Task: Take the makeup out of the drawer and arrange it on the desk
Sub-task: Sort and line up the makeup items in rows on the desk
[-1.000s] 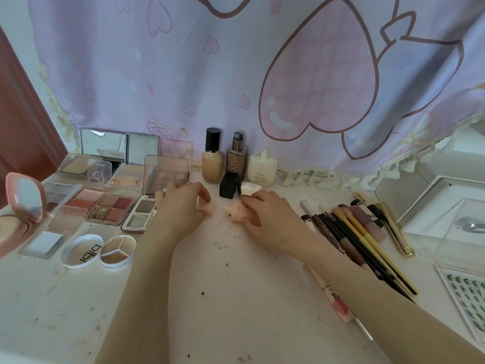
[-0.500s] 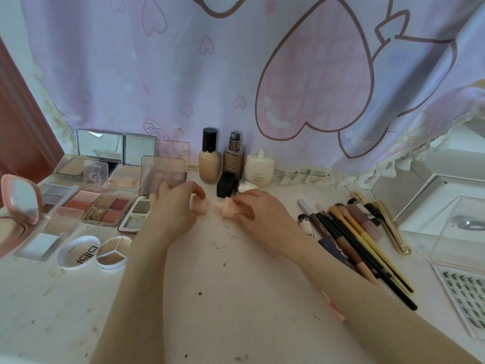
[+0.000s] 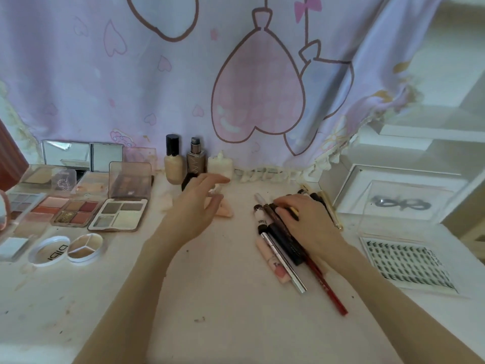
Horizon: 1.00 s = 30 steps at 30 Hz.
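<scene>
Three bottles stand at the back of the desk [image 3: 223, 298]: a beige foundation bottle [image 3: 173, 164], a brown pump bottle [image 3: 196, 160] and a cream jar [image 3: 220, 165]. Four open palettes [image 3: 118, 215] lie at left, beside one round three-part pot [image 3: 85, 246] with its lid [image 3: 48, 250]. One lash tray [image 3: 404, 266] sits at right. The white desk is scuffed and backed by a lilac heart-print curtain [image 3: 183, 74]. The left hand [image 3: 193, 208] hovers relaxed and empty over a peach sponge [image 3: 223, 210]. The right hand [image 3: 307, 222], which half a second ago held a sponge, now rests with fingers curled over the pile of pencils and brushes [image 3: 283, 245].
</scene>
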Tool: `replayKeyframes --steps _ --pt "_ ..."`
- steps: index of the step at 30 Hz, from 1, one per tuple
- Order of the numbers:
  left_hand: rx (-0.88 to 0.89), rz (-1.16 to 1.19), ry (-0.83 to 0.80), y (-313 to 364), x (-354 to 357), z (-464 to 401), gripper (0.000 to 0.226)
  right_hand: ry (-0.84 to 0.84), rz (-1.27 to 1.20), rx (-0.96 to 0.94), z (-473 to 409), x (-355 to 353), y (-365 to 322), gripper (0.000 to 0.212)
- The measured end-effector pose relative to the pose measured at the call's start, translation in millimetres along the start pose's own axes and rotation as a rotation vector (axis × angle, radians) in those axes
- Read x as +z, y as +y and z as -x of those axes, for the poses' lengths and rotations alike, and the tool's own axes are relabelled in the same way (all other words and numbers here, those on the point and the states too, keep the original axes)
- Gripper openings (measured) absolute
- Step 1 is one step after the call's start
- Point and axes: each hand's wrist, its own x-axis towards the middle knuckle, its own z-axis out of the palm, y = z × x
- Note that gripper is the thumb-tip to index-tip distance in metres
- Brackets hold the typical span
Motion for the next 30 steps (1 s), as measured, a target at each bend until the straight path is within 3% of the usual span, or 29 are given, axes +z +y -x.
replayKeyframes --steps 5,12,15,24,30 --pt "0.125 0.06 -0.212 25.5 35.1 39.6 0.031 0.031 -0.029 -0.008 41.7 -8.9 6.1 0.014" --pt "0.241 0.02 -0.288 31.4 52.4 62.0 0.04 0.071 0.124 -0.063 80.3 6.5 -0.1 0.024" --pt "0.233 -0.019 -0.269 29.6 53.0 62.0 0.033 0.119 0.22 -0.149 85.6 11.9 -0.8 0.033" --pt "0.185 -0.085 -0.25 29.9 53.6 63.2 0.02 0.163 0.317 -0.183 87.1 19.7 4.9 0.033" --pt "0.155 0.089 -0.156 41.4 50.3 65.8 0.015 0.289 0.063 -0.209 84.9 18.8 -0.2 0.03"
